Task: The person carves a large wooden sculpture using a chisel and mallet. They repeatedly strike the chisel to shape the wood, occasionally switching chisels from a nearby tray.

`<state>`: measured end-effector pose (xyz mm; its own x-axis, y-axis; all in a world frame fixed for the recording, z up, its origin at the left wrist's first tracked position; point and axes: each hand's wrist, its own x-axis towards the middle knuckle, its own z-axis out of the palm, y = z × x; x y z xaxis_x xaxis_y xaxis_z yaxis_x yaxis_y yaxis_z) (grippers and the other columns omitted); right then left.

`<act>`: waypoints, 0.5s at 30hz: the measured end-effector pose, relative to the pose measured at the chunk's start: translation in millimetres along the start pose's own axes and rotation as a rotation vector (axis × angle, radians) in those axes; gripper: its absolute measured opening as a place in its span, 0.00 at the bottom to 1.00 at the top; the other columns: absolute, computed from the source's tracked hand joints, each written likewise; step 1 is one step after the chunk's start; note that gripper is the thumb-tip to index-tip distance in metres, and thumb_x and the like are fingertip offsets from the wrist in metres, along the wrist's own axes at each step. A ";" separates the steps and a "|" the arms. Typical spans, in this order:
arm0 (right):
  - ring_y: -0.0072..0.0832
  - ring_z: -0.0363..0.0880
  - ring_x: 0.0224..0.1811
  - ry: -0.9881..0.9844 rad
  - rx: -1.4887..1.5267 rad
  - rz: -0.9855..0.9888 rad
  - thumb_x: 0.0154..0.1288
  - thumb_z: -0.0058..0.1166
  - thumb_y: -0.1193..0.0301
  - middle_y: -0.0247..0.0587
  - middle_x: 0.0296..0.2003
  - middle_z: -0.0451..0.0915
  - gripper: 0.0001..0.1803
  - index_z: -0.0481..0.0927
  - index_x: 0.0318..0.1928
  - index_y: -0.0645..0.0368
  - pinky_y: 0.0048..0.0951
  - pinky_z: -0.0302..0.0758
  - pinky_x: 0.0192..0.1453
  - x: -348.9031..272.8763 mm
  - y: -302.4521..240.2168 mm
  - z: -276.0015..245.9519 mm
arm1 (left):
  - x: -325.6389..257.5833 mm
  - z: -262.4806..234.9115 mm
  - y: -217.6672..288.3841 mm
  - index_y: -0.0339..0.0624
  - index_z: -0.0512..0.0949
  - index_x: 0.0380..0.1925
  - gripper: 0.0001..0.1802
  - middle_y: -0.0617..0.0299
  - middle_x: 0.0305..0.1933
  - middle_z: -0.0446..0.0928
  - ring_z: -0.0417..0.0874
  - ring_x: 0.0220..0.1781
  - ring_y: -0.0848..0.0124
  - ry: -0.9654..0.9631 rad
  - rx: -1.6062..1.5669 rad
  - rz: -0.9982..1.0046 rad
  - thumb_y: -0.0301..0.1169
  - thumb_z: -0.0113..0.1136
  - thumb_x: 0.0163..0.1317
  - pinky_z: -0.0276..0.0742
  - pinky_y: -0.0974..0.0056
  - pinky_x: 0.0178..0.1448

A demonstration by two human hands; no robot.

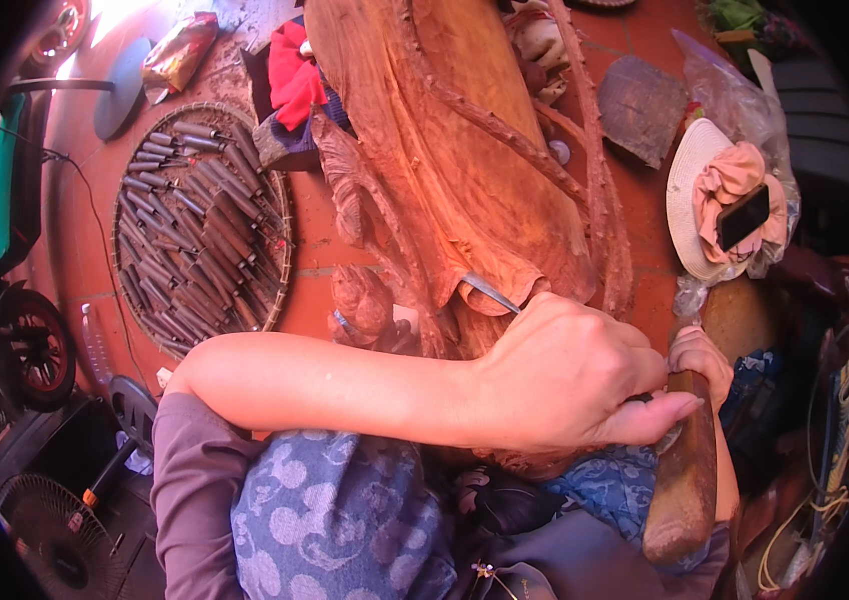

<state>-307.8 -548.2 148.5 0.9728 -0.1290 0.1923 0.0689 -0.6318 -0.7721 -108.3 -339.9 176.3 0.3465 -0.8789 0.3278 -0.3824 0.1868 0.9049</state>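
Note:
My left arm reaches across my lap, and my left hand point(584, 365) is closed around a carving chisel. The steel blade of the chisel point(490, 292) sticks out past the fist, its tip at the hollowed lower folds of a large reddish-brown wood carving point(484, 150). The chisel's handle is hidden in the fist. Just to the right, my right hand point(702, 362) is wrapped around the upper end of a wooden mallet point(682, 490). The mallet's thick, worn end hangs down beside my right forearm, close to my left thumb.
A round woven tray point(282, 290) full of chisels lies on the red tiled floor at left. Near it are red cloth point(296, 85) and a plastic bottle point(96, 345). A wood block point(641, 110), a hat point(689, 215) and a phone point(742, 219) lie at right. A fan point(59, 540) stands lower left.

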 end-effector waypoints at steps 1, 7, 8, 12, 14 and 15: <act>0.33 0.74 0.26 0.013 -0.016 0.002 0.38 0.79 0.72 0.37 0.24 0.75 0.24 0.73 0.30 0.57 0.35 0.73 0.38 5.4 -12.2 -1.8 | 1.8 0.9 0.2 0.46 0.77 0.19 0.19 0.62 0.19 0.72 0.79 0.21 0.61 -0.008 -0.030 0.020 0.45 0.66 0.62 0.71 0.58 0.21; 0.36 0.74 0.26 0.039 -0.112 0.088 0.40 0.77 0.77 0.39 0.23 0.73 0.22 0.72 0.30 0.58 0.34 0.74 0.37 4.9 -12.6 12.3 | -3.8 2.5 -4.9 0.46 0.79 0.21 0.18 0.62 0.19 0.73 0.80 0.23 0.60 -0.043 -0.014 0.019 0.45 0.66 0.62 0.73 0.57 0.24; 0.36 0.74 0.26 0.058 -0.088 0.074 0.41 0.76 0.78 0.39 0.23 0.73 0.22 0.72 0.30 0.58 0.34 0.74 0.36 5.4 -13.8 13.1 | -3.5 2.7 -5.2 0.46 0.79 0.22 0.18 0.62 0.19 0.73 0.80 0.23 0.60 -0.047 -0.012 0.022 0.46 0.66 0.62 0.73 0.57 0.24; 0.36 0.74 0.26 0.098 -0.155 0.117 0.41 0.76 0.78 0.39 0.24 0.73 0.22 0.71 0.30 0.58 0.34 0.74 0.36 0.7 -6.6 18.8 | -4.2 2.0 -6.9 0.45 0.79 0.21 0.18 0.61 0.19 0.73 0.80 0.23 0.60 -0.065 0.019 0.023 0.46 0.65 0.63 0.73 0.57 0.24; 0.36 0.74 0.26 0.105 -0.182 0.050 0.41 0.75 0.79 0.40 0.24 0.74 0.21 0.71 0.30 0.58 0.34 0.74 0.36 2.8 -7.9 18.2 | -5.1 2.5 -6.8 0.45 0.79 0.21 0.19 0.61 0.19 0.72 0.80 0.23 0.59 -0.065 0.019 0.027 0.46 0.66 0.63 0.73 0.57 0.24; 0.36 0.74 0.26 0.125 -0.134 0.033 0.41 0.75 0.79 0.40 0.24 0.74 0.21 0.71 0.30 0.58 0.34 0.73 0.36 0.9 -1.5 22.6 | -6.5 2.7 -6.9 0.45 0.79 0.21 0.19 0.61 0.19 0.72 0.80 0.23 0.59 -0.065 0.020 0.026 0.46 0.66 0.63 0.73 0.56 0.24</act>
<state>-302.1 -530.1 136.2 0.9385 -0.2396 0.2487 -0.0004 -0.7209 -0.6930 -110.2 -336.7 167.1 0.2804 -0.9006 0.3320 -0.4079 0.2013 0.8906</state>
